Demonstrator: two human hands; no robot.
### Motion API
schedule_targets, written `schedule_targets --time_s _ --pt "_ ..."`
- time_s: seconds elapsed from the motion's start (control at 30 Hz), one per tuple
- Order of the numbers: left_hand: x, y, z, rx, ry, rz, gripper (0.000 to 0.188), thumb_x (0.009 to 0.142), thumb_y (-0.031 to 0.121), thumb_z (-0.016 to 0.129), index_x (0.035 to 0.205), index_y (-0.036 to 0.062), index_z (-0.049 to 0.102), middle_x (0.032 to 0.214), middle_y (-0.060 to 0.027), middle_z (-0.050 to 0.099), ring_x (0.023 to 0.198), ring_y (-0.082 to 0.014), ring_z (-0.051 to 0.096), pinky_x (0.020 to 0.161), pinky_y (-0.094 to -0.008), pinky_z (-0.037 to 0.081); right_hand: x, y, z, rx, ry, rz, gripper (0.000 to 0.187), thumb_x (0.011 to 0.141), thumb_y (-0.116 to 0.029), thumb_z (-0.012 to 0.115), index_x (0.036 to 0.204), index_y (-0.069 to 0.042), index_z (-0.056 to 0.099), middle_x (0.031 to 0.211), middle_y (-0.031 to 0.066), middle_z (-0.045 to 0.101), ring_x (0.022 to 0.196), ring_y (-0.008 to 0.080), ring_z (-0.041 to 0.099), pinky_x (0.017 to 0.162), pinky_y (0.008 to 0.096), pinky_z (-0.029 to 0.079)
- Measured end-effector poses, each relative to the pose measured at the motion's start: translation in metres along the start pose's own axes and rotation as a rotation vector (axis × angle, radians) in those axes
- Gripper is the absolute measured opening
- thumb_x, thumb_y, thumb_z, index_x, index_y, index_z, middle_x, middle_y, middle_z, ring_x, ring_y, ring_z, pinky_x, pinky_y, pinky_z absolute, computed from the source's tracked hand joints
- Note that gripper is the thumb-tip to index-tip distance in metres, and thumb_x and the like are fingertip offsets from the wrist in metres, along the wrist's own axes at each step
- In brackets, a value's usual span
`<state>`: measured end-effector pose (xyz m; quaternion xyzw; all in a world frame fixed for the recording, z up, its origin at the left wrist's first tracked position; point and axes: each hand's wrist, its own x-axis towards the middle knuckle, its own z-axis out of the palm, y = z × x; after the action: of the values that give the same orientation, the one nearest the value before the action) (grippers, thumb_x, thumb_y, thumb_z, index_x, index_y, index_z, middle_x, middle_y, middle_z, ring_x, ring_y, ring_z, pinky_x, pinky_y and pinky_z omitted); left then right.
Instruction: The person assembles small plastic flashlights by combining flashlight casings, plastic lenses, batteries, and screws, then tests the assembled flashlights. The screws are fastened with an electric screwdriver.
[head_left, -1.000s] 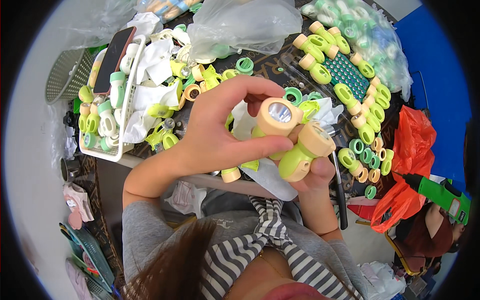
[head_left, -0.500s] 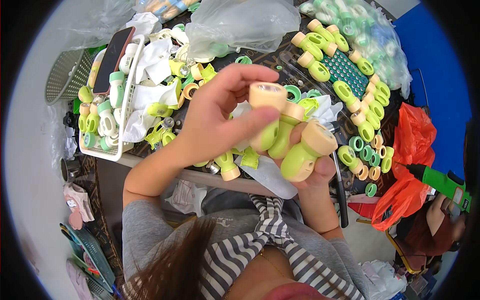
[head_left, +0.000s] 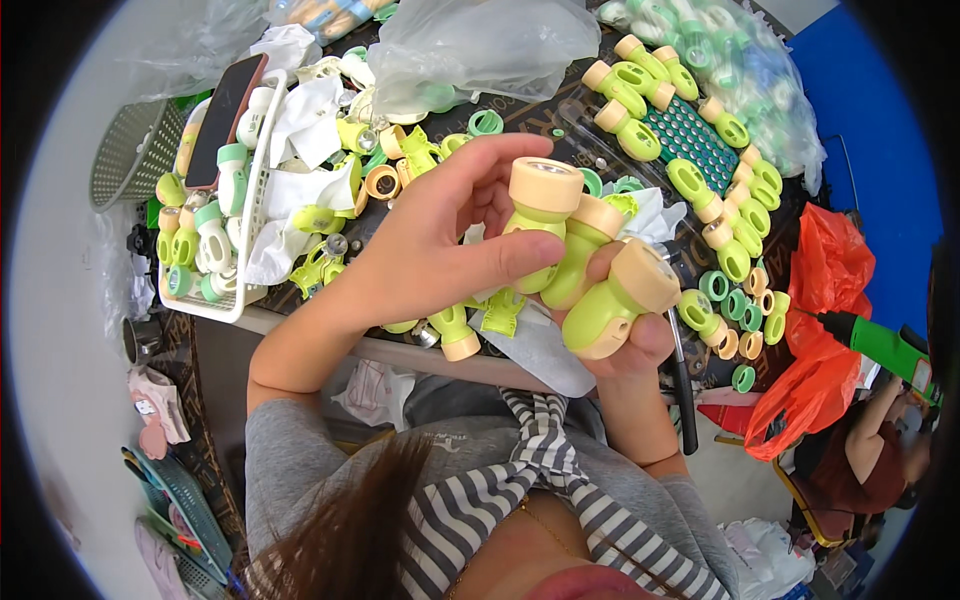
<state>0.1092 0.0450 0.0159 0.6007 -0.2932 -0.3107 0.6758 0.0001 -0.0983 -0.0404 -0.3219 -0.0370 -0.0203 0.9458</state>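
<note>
Three small lime-green flashlights with peach heads are held up above the table's near edge. My left hand (head_left: 445, 235) has its thumb and fingers closed round the leftmost flashlight (head_left: 545, 192), which stands nearly upright with its head upward. My right hand (head_left: 650, 345) grips the nearest flashlight (head_left: 605, 318), tilted with its head to the upper right. Between these two is a middle flashlight (head_left: 572, 270), partly covered; my right fingers reach behind it and seem to hold it too. Under my hands lie green shell halves (head_left: 498, 312) and another green flashlight (head_left: 453, 335).
A white basket (head_left: 238, 300) with flashlights and a phone (head_left: 226, 122) stands left. Finished-looking green flashlights (head_left: 690, 185) surround a green tray (head_left: 690, 140) at right, near coloured rings (head_left: 735, 305) and a hammer (head_left: 682, 385). A co-worker (head_left: 875, 450) sits beside a green power tool (head_left: 885, 348).
The leftmost flashlight has turned more upright and shifted slightly right, and my left thumb has moved lower on its body. My right hand is almost unmoved. The co-worker's arm has shifted.
</note>
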Motion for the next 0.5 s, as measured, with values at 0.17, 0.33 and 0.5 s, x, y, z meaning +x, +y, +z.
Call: schedule_targets --time_s 0.17,0.33,0.5 --pt "0.003 -0.002 -0.007 0.287 -0.175 0.041 0.052 0.072 0.014 0.063 0.116 0.0003 0.040 0.105 -0.0060 0.049 0.096 -0.0157 0.051 0.086 -0.0293 0.039 -0.004 0.001 -0.005 0.023 0.039 0.018 0.051 0.062 -0.035 0.065 0.098 -0.004 0.046 0.115 0.0170 0.042 0.112 0.0313 0.038 0.094 0.0449 0.030" --pt "-0.003 -0.007 0.000 0.186 -0.051 0.114 0.049 0.070 0.008 0.064 0.111 0.0018 0.038 0.103 -0.0104 0.049 0.093 -0.0169 0.052 0.074 -0.0269 0.044 0.004 0.002 0.006 0.048 -0.001 -0.003 0.052 0.063 -0.035 0.064 0.101 -0.004 0.047 0.120 0.0188 0.038 0.113 0.0316 0.037 0.093 0.0449 0.031" --pt "-0.005 0.013 0.001 -0.049 0.147 0.094 0.043 0.065 0.004 0.069 0.096 0.0034 0.039 0.091 -0.0058 0.054 0.084 -0.0122 0.055 0.071 -0.0244 0.045 0.008 0.003 0.005 0.198 -0.066 -0.056 0.048 0.066 -0.026 0.061 0.105 -0.001 0.051 0.121 0.0208 0.036 0.115 0.0350 0.034 0.091 0.0461 0.034"
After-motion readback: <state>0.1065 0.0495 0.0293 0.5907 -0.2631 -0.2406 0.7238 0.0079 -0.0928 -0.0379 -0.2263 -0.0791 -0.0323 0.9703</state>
